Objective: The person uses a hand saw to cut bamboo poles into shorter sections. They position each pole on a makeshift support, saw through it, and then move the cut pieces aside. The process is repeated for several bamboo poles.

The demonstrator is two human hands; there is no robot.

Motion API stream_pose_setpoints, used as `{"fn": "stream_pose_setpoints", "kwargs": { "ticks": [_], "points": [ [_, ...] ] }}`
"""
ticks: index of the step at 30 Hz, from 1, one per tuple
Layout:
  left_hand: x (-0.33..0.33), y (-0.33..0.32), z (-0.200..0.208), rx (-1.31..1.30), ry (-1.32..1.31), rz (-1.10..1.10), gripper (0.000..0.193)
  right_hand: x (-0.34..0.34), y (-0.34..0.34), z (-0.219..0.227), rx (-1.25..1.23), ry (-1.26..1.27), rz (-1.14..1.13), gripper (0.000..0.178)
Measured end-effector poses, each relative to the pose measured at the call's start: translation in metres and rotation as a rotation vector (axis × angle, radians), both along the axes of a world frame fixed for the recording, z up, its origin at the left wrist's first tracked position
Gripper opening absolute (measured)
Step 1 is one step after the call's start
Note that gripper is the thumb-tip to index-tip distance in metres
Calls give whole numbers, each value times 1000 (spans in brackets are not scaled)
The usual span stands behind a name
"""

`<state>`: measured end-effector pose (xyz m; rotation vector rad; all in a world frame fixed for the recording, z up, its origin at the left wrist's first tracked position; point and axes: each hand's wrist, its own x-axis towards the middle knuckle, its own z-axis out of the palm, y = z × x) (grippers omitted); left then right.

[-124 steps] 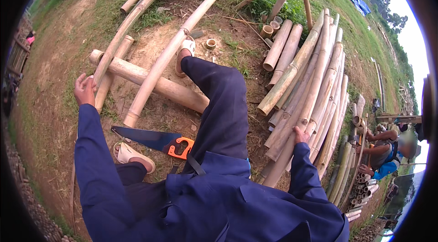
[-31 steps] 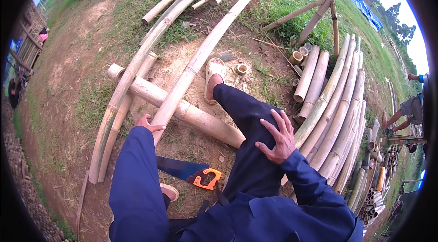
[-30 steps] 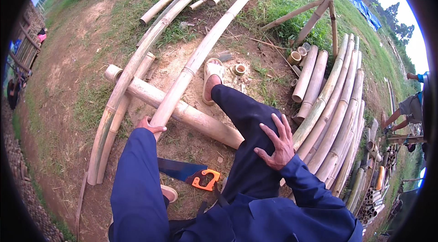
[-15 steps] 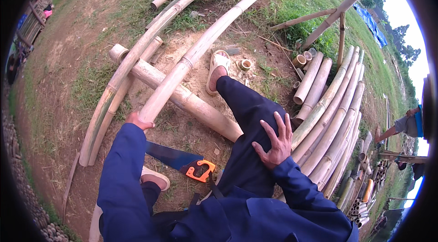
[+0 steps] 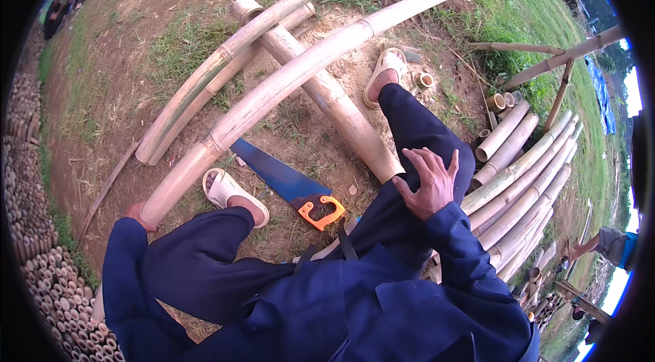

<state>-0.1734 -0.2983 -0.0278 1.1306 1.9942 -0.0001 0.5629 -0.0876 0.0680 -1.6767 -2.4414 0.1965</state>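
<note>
A long pale bamboo pole [image 5: 273, 82] runs from the lower left to the far right, crossing over a thick bamboo log [image 5: 348, 120] on the ground. My left hand [image 5: 142, 216] is closed round the pole's near end, its fingers partly hidden by the pole and sleeve. My right hand [image 5: 431, 184] lies on my right knee with the fingers apart, holding nothing. Between my feet a handsaw [image 5: 280, 174] with a dark blue blade and an orange handle rests on the ground, its handle near my right thigh.
Two more bamboo poles [image 5: 184, 106] lean over the log's far end. Long bamboo poles [image 5: 525, 191] are stacked at my right, beside short cut pieces [image 5: 501, 137]. A bamboo ring [image 5: 424, 80] lies near my right sandal [image 5: 385, 72]. Many cut bamboo ends [image 5: 65, 294] are piled at the left.
My left hand has drawn the pole's end back toward the lower left, and more of the pole now lies on my side of the log. The view has shifted left.
</note>
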Motion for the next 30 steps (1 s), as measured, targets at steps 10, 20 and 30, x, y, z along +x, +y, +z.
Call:
{"fn": "stream_pose_setpoints", "kwargs": {
  "ticks": [10,20,30],
  "points": [
    [-1,-102,-21,-189,392,94,66,-72,21,-69,-564,206,227,44],
    [37,-90,2,-312,512,66,49,-167,-42,-227,-888,-652,712,49],
    [36,-132,-26,-100,605,-49,47,-122,-77,-309,-524,-497,990,16]
  ]
}}
